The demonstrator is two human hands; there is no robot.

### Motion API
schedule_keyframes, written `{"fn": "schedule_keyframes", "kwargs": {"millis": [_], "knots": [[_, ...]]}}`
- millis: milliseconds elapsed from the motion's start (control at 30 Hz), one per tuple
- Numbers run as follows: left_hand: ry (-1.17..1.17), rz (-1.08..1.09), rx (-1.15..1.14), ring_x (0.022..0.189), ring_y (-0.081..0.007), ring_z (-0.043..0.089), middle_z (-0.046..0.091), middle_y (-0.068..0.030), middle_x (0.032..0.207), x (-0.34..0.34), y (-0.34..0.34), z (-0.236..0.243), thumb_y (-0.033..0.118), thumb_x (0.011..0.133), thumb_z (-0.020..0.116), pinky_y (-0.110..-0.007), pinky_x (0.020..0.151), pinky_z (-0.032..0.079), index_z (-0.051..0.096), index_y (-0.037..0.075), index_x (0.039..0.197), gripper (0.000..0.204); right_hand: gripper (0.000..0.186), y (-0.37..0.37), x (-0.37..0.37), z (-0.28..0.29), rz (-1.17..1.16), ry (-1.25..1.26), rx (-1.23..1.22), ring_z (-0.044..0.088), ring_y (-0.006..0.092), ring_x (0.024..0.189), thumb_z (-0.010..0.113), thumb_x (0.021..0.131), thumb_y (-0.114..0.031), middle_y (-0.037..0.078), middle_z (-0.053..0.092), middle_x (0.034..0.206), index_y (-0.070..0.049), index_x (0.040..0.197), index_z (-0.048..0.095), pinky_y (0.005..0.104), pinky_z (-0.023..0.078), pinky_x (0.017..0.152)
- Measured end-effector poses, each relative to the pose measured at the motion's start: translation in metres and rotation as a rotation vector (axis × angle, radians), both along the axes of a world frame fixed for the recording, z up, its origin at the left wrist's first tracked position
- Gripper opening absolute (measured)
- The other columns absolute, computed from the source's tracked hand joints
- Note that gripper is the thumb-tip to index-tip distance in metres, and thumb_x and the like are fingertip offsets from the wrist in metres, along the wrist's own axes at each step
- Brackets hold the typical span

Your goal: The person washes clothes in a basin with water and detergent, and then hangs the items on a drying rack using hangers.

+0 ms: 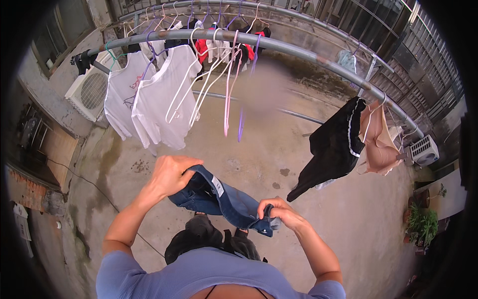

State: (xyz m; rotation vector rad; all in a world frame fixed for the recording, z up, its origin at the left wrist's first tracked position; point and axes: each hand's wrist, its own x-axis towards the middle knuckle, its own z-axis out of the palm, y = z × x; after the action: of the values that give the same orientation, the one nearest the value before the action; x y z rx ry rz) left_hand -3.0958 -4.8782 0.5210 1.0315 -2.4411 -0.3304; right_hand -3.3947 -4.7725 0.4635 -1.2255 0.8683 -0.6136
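Observation:
A pair of blue jeans (231,202) is stretched by its waistband between my two hands, with a white label showing inside the band. My left hand (171,174) grips one end of the waistband, fingers closed over it. At the other end, lower and to the right, my right hand (280,210) is closed on the band near its button. Most of the jeans' legs are hidden below the waistband. Beyond my hands, bare white hangers (199,92), a pink hanger (228,99) and a purple hanger (241,119) dangle from the metal rail (308,57).
White shirts (162,94) hang at the left of the rail. Black clothing (336,142) and a beige bra (377,137) hang at its right. Behind is a second rail (323,27) with more clothes. A potted plant (423,222) stands far right on the concrete floor (358,224).

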Motion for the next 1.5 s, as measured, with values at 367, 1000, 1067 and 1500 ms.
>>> {"fn": "schedule_keyframes", "kwargs": {"millis": [367, 1000, 1067, 1500], "knots": [[-0.425, 0.149, -0.123, 0.052, -0.0347, 0.053, 0.052, -0.0183, 0.052, -0.071, 0.050, 0.132, 0.007, 0.062, 0.053, -0.041, 0.051, 0.042, 0.060, 0.000, 0.073, 0.015, 0.107, -0.328, 0.000, -0.042, -0.605, 0.107, -0.296, 0.038, 0.0326, 0.109, 0.066, 0.060, -0.054, 0.023, 0.031, 0.125, 0.000, 0.134, 0.010, 0.0394, 0.034, 0.088], [-0.568, 0.427, -0.111, 0.082, -0.0365, 0.057, 0.060, -0.0214, 0.080, -0.015, -0.014, 0.145, 0.017, 0.069, 0.052, -0.041, 0.075, 0.045, 0.062, 0.000, 0.085, 0.025, 0.065, 0.090, 0.017, -0.009, -0.104, -0.232, -0.098, 0.045, 0.0092, 0.061, 0.053, 0.069, -0.027, 0.008, 0.054, 0.086, 0.001, 0.126, 0.040, 0.0226, 0.038, 0.051], [-0.494, 0.434, -0.181, 0.080, -0.0371, 0.057, 0.060, -0.0215, 0.077, -0.024, -0.009, 0.154, 0.016, 0.069, 0.051, -0.041, 0.073, 0.045, 0.061, 0.000, 0.082, 0.023, 0.063, 0.087, 0.026, -0.012, -0.131, -0.157, -0.049, 0.043, 0.0097, 0.060, 0.051, 0.071, -0.029, 0.007, 0.053, 0.084, 0.000, 0.125, 0.040, 0.0225, 0.036, 0.050], [-0.326, 0.294, -0.476, 0.071, -0.0377, 0.055, 0.056, -0.0203, 0.067, -0.065, 0.019, 0.181, 0.011, 0.074, 0.049, -0.044, 0.067, 0.042, 0.054, -0.001, 0.089, 0.020, 0.043, -0.021, 0.125, -0.013, -0.462, -0.166, -0.549, 0.051, 0.0103, 0.069, 0.047, 0.083, -0.018, 0.009, 0.057, 0.082, -0.004, 0.123, 0.042, 0.0248, 0.045, 0.062]]}}
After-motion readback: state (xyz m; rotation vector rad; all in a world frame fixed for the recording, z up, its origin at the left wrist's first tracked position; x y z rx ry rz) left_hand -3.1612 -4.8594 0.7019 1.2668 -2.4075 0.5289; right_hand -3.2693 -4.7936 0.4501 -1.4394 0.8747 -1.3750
